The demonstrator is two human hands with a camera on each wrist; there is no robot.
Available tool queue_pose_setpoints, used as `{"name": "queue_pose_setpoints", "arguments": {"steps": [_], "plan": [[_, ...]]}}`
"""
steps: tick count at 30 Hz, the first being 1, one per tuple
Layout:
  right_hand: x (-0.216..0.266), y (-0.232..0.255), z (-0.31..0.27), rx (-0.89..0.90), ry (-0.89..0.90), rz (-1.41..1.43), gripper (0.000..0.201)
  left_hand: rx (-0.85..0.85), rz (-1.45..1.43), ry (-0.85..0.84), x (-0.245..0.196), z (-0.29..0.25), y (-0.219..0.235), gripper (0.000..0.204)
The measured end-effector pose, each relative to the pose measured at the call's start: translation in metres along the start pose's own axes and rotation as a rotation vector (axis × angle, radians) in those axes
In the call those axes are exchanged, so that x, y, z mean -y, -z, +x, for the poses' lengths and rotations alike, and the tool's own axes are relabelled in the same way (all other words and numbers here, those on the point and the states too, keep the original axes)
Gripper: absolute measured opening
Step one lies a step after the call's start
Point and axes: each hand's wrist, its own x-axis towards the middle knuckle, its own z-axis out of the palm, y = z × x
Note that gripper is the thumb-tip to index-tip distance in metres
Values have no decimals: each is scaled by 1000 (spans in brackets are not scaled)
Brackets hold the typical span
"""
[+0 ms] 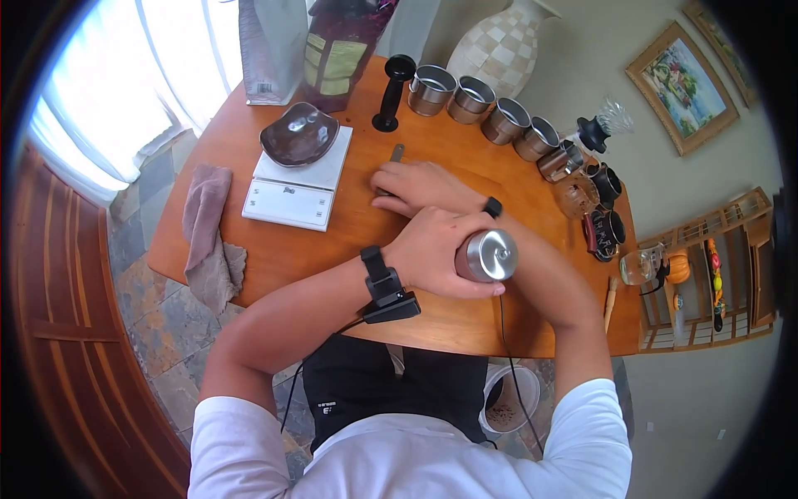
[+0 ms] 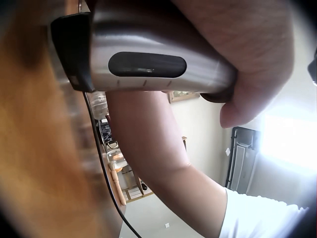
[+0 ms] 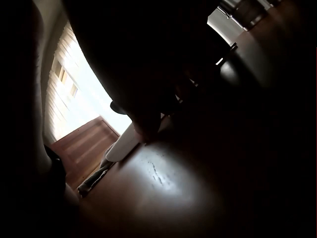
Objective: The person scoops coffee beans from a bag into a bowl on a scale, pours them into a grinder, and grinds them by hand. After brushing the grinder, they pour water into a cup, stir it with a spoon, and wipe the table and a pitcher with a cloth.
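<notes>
In the head view my left hand (image 1: 432, 249) grips a metal hand coffee grinder (image 1: 492, 254), its silver cap and small knob facing the camera. The left wrist view shows the grinder's brushed body (image 2: 148, 39) lying sideways, with a dark oval window (image 2: 147, 64) and a black end (image 2: 72, 52). The left arm crosses over the right forearm. Low over the table, my right hand (image 1: 428, 185) has its fingers curled over a flat metal crank handle (image 1: 397, 153), whose holed end sticks out beyond them. The right wrist view is too dark to show the grip.
A dark bowl (image 1: 299, 137) sits on a white scale (image 1: 291, 200), beside a mauve cloth (image 1: 206, 224). Behind stand bags (image 1: 341, 54), a black tamper-like tool (image 1: 391, 96) and several metal canisters (image 1: 432, 91). Cups and a glass server (image 1: 577, 198) line the right edge.
</notes>
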Motion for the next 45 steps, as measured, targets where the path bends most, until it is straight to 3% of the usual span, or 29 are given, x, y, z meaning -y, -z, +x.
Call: {"name": "queue_pose_setpoints", "arguments": {"steps": [1, 4, 6, 7, 8, 10, 11, 12, 14, 15, 23, 27, 36, 45], "plan": [[-2, 3, -10, -24, -31, -12, 33, 0, 2, -4, 0, 2, 2, 54], [-8, 30, -71, -212, -341, 197, 24, -55, 158, 81, -1, 9, 8, 55], [-17, 42, -112, -258, -454, 265, 21, -145, 39, 341, 3, 15, 11, 58], [-21, 42, -132, -330, -665, 348, 22, -82, 55, 441, 4, 18, 16, 60], [-20, 43, -148, -403, -874, 438, 23, -67, 57, 429, 12, 18, 15, 60], [-16, 42, -169, -510, -827, 557, 25, -185, -94, 446, 27, 18, 14, 61], [-14, 41, -174, -596, -770, 680, 27, -105, -172, 455, 28, 18, 18, 70], [-15, 41, -179, -619, -771, 692, 27, -84, -159, 459, 29, 18, 20, 70], [2, 55, -173, -631, -557, 657, 24, -94, -310, 446, 29, 18, 22, 82], [7, 55, -173, -660, -562, 672, 24, -45, -347, 444, 28, 20, 25, 90], [13, 56, -172, -600, -370, 550, 26, 50, -503, 430, 34, 14, 21, 81], [12, 49, -172, -605, -350, 625, 25, 76, -512, 445, 34, 12, 19, 64], [-5, 41, -179, -615, -367, 577, 22, 70, -531, 450, 33, 11, 17, 65], [0, 39, -176, -567, -317, 708, 21, 92, -548, 448, 34, 10, 17, 61]]}}
